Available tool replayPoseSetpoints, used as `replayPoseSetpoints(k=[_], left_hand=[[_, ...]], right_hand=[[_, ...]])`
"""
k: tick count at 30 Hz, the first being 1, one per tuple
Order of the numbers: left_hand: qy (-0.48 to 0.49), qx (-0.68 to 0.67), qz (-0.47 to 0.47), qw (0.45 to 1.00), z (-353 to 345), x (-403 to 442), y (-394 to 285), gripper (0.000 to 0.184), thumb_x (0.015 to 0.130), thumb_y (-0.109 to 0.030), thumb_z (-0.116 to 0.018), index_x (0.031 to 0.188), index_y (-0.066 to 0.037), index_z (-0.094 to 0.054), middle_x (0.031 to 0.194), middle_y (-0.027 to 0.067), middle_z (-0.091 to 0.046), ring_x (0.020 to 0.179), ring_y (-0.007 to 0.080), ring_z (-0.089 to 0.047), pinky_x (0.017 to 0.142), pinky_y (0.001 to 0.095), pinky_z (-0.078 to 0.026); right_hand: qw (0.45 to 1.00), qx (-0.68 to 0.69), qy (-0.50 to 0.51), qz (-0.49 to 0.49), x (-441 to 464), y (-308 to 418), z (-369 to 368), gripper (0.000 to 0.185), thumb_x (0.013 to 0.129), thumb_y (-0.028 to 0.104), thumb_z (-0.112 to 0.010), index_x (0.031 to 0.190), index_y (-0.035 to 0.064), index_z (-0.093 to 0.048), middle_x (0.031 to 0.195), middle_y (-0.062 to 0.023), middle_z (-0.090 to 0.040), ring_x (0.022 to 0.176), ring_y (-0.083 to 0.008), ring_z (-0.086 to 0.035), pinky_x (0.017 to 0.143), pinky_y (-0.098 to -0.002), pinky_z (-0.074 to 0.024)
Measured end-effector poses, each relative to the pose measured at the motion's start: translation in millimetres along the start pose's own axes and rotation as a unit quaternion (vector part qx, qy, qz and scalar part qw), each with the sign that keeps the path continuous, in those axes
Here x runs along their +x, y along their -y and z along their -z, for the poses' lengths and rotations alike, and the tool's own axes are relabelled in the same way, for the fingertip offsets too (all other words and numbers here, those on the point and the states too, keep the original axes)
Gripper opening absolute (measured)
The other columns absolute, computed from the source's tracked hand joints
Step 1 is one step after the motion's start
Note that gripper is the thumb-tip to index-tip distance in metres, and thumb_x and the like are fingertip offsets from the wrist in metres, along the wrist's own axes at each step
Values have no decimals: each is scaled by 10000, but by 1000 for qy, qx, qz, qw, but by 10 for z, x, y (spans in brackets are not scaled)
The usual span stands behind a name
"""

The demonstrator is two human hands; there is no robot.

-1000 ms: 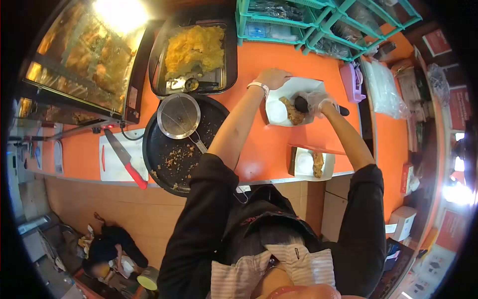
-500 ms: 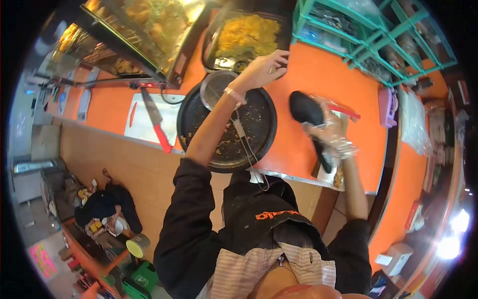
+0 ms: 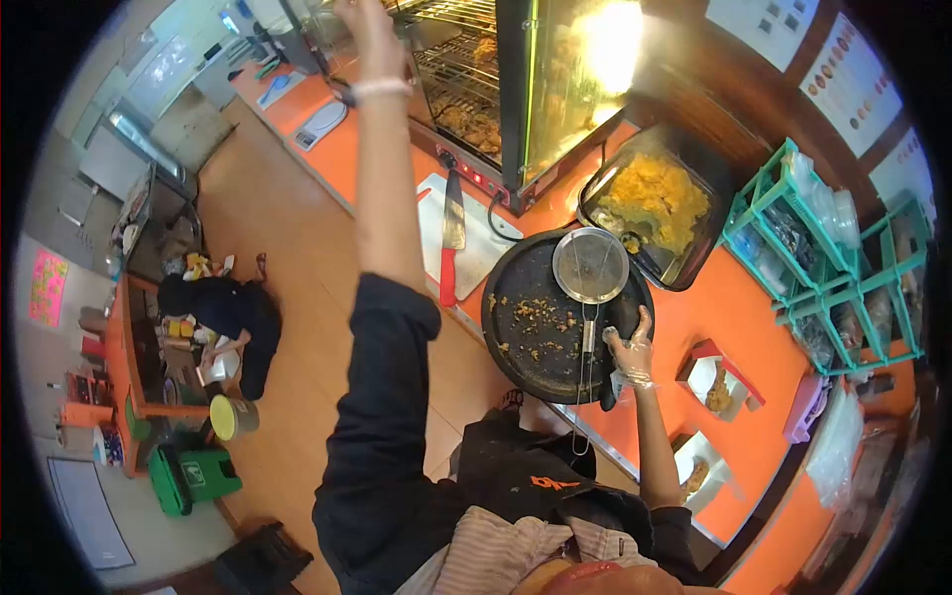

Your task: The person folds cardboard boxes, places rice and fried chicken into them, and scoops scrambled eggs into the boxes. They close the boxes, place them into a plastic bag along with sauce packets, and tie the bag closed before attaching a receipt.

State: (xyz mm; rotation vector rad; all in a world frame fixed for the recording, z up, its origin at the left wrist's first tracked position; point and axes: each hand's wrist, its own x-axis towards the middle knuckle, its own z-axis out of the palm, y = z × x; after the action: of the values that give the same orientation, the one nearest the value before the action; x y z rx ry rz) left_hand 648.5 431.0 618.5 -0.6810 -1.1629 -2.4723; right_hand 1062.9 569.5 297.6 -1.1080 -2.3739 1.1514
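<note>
My bare left hand (image 3: 369, 35) is raised at the top edge of the view, beside the glass front of a lit food warmer (image 3: 511, 89). Its fingers are partly cut off, so its grip is unclear. My right hand (image 3: 633, 355), in a clear plastic glove, is closed around a black tool (image 3: 608, 389) at the right side of a round black pan (image 3: 526, 342). The tool blends into the pan and its kind is hard to make out. A wire-mesh strainer (image 3: 591, 266) lies across the crumb-strewn pan, its long handle reaching over the front rim.
Behind the pan sits a tray of yellow-orange food (image 3: 656, 203). A red-handled knife (image 3: 451, 238) rests on a white board (image 3: 481, 223). Two open boxes of fried food (image 3: 716, 385) stand at right, below green baskets (image 3: 793, 233). Another person (image 3: 233, 312) bends at far left.
My left hand has gone from above the pan up to the food warmer. My right hand has moved with the black tool from near the boxes to the pan's edge. The view has turned.
</note>
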Motion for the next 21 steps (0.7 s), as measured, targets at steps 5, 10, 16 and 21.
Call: replayPoseSetpoints(k=[5, 10, 16, 21], left_hand=[[227, 173, -74, 956, -132, 720, 371, 270, 852, -197, -513, 1067, -36, -486, 1063, 108, -482, 897, 202, -526, 730, 301, -456], [243, 144, 97, 954, -64, -1726, -63, 339, 892, -216, -451, 1161, -11, -431, 1134, 109, -483, 1001, 176, -498, 822, 332, -451], [470, 27, 473, 745, 150, -5047, -419, 362, 818, -27, -499, 1178, 0, -473, 1115, 112, -536, 1050, 177, -495, 925, 288, -362], [411, 69, 611, 673, 583, -6722, -617, 359, 860, -46, -461, 1217, -23, -437, 929, 77, -578, 635, 82, -542, 537, 197, -451]], right_hand=[[993, -21, -68, 98, -243, 27, 58, 687, 755, 310, -561, 1290, 17, -246, 1244, -236, -367, 1165, -379, -324, 988, -417, -244], [986, -117, -117, -33, -1363, -65, 664, 470, 798, 362, -544, 1126, 35, -464, 1111, -188, -475, 1055, -343, -445, 899, -417, -350], [928, -341, -108, -103, -2661, -719, 1186, 272, 701, 191, -584, 968, 144, -563, 907, -91, -511, 838, -277, -514, 677, -387, -414], [933, -350, -77, 17, -2736, -1493, 1498, 141, 709, 84, -557, 841, 134, -553, 851, -83, -507, 873, -268, -495, 665, -413, -397]])
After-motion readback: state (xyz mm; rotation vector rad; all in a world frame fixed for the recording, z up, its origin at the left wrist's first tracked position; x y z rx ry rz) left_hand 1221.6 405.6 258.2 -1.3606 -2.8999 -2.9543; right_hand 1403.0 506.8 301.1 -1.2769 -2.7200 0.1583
